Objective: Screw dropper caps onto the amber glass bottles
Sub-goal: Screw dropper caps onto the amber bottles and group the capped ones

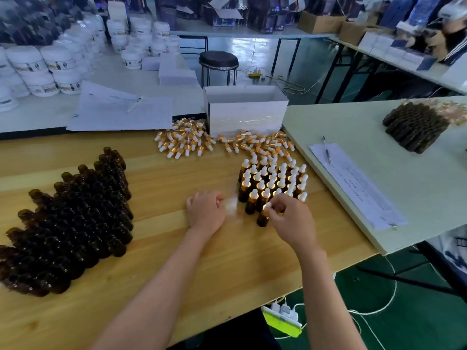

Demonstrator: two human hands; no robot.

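Observation:
A large block of uncapped amber bottles (75, 218) stands on the left of the wooden table (177, 261). To the right stands a cluster of capped bottles (273, 180) with gold collars and white bulbs. At its near edge stands one amber bottle (262, 218), upright on the table, and my right hand (290, 221) pinches its dropper cap (267, 205) from above. My left hand (206, 210) rests on the table left of that cluster, fingers curled, with nothing visible in it. Loose dropper caps (187, 142) lie in two heaps at the table's far side.
A white open box (245, 109) stands behind the caps. Papers with pens lie at the back left (121, 109) and on the pale green table (379, 173) to the right, where another bottle block (414, 127) stands. White jars (50, 72) fill the far left. A power strip (283, 319) hangs below the edge.

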